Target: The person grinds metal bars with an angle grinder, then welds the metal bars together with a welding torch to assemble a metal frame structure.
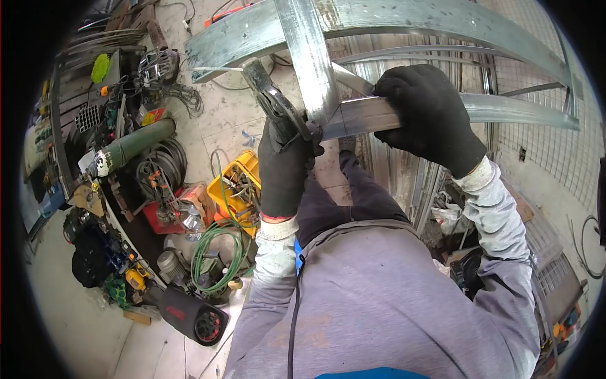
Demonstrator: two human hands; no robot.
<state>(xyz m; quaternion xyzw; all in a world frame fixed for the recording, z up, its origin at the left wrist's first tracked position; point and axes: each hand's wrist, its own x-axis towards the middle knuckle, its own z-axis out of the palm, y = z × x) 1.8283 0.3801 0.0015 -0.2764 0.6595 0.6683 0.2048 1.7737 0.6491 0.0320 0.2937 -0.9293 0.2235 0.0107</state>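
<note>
My left hand (281,180), in a black glove, is closed around a dark welding electrode holder (271,98). A thin pale rod (218,69) sticks out to the left from the holder's upper end. My right hand (429,117), also gloved in black, is wrapped over a galvanized metal tube (363,118). This tube meets an upright metal bar (308,57) just right of my left hand. Behind them a wider metal beam (404,18) crosses the top of the view. My left fingertips are close to the joint; whether they touch the tube is hard to tell.
A yellow crate (235,196) with tools stands on the floor at left, near a coiled green hose (218,252). A green gas cylinder (136,146) lies beyond it. At lower left is a black speaker box (192,312). Wire mesh (584,151) lines the right side.
</note>
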